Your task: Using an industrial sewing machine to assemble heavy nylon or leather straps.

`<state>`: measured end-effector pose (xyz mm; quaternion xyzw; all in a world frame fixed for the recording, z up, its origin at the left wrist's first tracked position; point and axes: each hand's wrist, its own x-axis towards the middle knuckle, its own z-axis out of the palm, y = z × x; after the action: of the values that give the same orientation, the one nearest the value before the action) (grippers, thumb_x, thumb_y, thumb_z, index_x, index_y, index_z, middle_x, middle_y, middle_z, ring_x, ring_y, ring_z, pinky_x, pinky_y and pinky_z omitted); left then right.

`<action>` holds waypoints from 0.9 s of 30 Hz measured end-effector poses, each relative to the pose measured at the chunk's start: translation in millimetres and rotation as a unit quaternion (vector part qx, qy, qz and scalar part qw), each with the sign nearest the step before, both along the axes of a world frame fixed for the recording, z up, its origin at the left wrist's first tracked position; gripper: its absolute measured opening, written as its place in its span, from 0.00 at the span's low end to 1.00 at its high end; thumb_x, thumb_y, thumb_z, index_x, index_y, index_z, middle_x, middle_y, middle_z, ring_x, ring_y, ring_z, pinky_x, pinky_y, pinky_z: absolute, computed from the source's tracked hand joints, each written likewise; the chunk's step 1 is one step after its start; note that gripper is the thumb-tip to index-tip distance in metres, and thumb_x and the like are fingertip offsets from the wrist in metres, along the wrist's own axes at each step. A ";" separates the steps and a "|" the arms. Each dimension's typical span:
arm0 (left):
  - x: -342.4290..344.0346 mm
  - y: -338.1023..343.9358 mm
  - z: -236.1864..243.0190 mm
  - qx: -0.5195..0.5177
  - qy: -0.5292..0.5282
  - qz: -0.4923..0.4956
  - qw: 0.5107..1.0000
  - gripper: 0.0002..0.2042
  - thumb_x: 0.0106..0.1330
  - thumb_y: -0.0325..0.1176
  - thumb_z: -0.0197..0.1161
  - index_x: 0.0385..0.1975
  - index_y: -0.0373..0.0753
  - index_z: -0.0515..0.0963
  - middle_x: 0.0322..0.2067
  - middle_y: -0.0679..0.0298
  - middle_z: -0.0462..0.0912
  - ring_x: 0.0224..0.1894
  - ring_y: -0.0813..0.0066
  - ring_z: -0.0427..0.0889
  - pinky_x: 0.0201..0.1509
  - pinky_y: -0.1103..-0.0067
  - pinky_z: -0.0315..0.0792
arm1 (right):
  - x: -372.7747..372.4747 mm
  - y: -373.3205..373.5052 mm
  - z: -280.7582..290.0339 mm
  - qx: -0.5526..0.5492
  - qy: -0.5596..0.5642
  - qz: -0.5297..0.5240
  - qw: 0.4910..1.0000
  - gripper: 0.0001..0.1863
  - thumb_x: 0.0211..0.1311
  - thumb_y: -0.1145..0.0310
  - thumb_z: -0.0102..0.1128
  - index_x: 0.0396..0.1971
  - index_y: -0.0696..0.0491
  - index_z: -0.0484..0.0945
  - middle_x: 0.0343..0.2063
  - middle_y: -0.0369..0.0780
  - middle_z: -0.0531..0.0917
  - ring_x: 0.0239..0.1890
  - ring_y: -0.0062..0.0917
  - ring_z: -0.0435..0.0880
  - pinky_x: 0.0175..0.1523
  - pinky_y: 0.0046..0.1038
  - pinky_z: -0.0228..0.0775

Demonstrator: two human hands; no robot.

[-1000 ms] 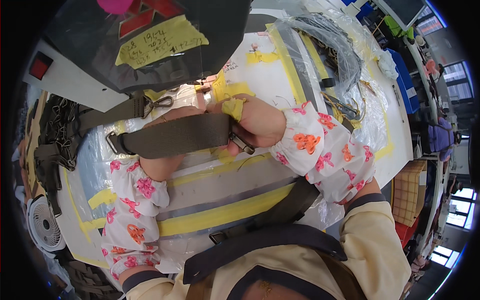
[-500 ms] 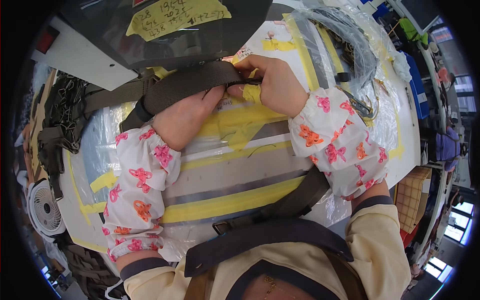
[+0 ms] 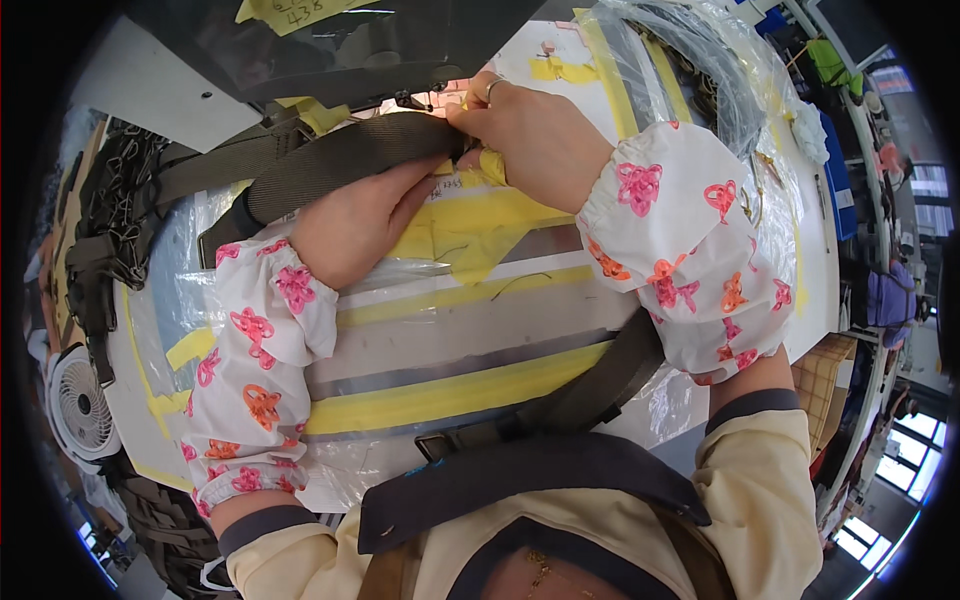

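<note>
A wide olive-brown webbing strap (image 3: 345, 165) curves across the table just below the dark machine head. My left hand (image 3: 362, 222) is closed on its lower edge, fingers tucked underneath the webbing. At the strap's right end my right hand (image 3: 545, 140) pinches the webbing between thumb and fingers. Yellow tape (image 3: 492, 166) is wrapped around the right thumb, and a ring sits on a finger of that hand. The exact spot where the fingertips meet is partly hidden.
The dark machine head (image 3: 340, 60) overhangs the strap. Bundled straps with metal hooks (image 3: 125, 190) hang at the left edge, above a white fan (image 3: 85, 405). Yellow tape strips (image 3: 460, 390) cross the plastic-covered table. A clear plastic bag (image 3: 690, 70) lies at the far right.
The view has shifted, so the machine head sits higher in it. Both hands keep hold of the strap; my right hand's fingers have straightened somewhat and lie farther over the strap's end.
</note>
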<state>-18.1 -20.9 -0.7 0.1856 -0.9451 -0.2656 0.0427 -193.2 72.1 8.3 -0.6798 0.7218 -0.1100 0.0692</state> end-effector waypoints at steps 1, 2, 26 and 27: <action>1.0 -2.5 -3.0 -0.001 0.001 -0.003 1.000 0.14 0.66 0.37 0.50 0.49 0.43 0.72 0.37 0.51 0.78 0.37 0.53 0.78 0.40 0.71 0.73 | -4.1 -2.4 -9.3 -0.093 0.020 0.052 0.994 0.17 0.49 0.73 0.62 0.41 0.57 0.76 0.38 0.43 0.76 0.37 0.37 0.77 0.44 0.31 0.70; 2.1 -5.0 -9.0 -0.009 0.029 -0.017 0.999 0.14 0.66 0.37 0.50 0.49 0.44 0.72 0.36 0.51 0.78 0.36 0.53 0.78 0.39 0.70 0.73 | -6.5 -3.1 -18.2 -0.184 0.041 0.104 0.977 0.15 0.49 0.74 0.61 0.40 0.56 0.76 0.39 0.43 0.77 0.39 0.36 0.78 0.45 0.30 0.71; -10.5 -30.8 -13.0 -0.224 0.213 -0.141 0.940 0.14 0.48 0.25 0.57 0.36 0.40 0.78 0.40 0.68 0.80 0.33 0.70 0.75 0.37 0.78 0.72 | 18.1 17.8 -18.2 -0.222 0.063 0.026 0.973 0.16 0.40 0.77 0.56 0.35 0.55 0.79 0.41 0.36 0.78 0.46 0.26 0.74 0.52 0.29 0.62; -10.4 -31.0 -12.5 -0.224 0.212 -0.142 0.941 0.14 0.48 0.25 0.57 0.36 0.40 0.78 0.40 0.68 0.80 0.33 0.70 0.75 0.37 0.78 0.72 | 17.5 17.0 -19.0 -0.222 0.063 0.026 0.973 0.16 0.40 0.77 0.56 0.35 0.55 0.79 0.41 0.36 0.78 0.46 0.26 0.74 0.52 0.29 0.62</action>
<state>-28.4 -51.9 -13.2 -0.0252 -0.9656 -0.0834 0.2450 -175.7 89.0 -10.8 -0.7022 0.6643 -0.2228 -0.1262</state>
